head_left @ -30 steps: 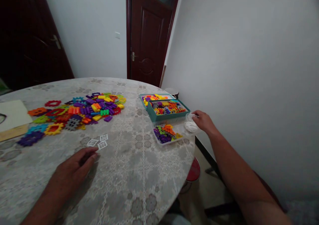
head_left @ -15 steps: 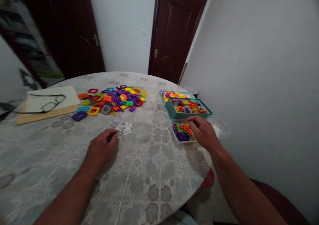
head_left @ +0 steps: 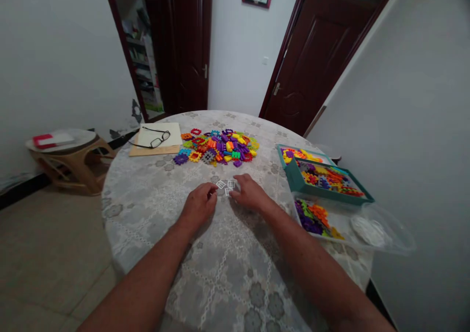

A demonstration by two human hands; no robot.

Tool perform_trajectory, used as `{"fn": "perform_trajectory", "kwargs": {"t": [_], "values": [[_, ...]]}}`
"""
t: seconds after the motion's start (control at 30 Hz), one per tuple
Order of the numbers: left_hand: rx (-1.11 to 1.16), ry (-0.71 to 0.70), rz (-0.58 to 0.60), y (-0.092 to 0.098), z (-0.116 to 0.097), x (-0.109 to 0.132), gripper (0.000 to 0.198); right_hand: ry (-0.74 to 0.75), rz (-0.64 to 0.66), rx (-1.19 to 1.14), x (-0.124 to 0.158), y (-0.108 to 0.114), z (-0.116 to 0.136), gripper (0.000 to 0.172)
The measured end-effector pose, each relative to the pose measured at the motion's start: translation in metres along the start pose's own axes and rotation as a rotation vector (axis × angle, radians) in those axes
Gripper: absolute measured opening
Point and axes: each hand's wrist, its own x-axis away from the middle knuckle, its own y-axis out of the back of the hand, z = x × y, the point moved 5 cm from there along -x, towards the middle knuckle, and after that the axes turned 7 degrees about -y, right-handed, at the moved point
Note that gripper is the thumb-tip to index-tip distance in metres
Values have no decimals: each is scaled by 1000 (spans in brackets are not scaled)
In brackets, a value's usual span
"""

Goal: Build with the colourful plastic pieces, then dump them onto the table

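Three small white square lattice pieces (head_left: pixel 221 184) lie close together on the patterned tablecloth in front of me. At their left edge is my left hand (head_left: pixel 200 203), its fingers curled and the thumb drawn in. Whatever its fingertips may pinch is too small to make out. On the other side, my right hand (head_left: pixel 249 193) reaches in with index finger and thumb spread around the right-hand pieces. Beyond both hands spreads a heap of colourful plastic building pieces (head_left: pixel 220 148), some square frames and some short ribbed blocks.
At right stand a teal box (head_left: pixel 326 190) of coloured pieces and a clear plastic tub (head_left: pixel 341 219) with more. A clear lid (head_left: pixel 394 229) holding white pieces lies beside it. Eyeglasses (head_left: pixel 156 142) rest on a paper pad (head_left: pixel 172 132) at left. A stool (head_left: pixel 66 163) stands beyond the table.
My right hand has left the clear tub and moved left to the white pieces. The left hand stays beside them. The view has swung left, so the boxes appear farther right.
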Motion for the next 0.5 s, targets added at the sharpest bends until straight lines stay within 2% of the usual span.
{"fn": "perform_trajectory", "kwargs": {"t": [0.1,0.27,0.5], "values": [[2,-4,3,-2,1,1,23,-30,42,57,-5,-12,0,51],[9,-18,18,-3,-2,1,20,30,-4,-16,-7,-22,-9,32],[-15,-14,47,-3,-5,2,18,51,-43,-84,-6,-25,-13,28]]}}
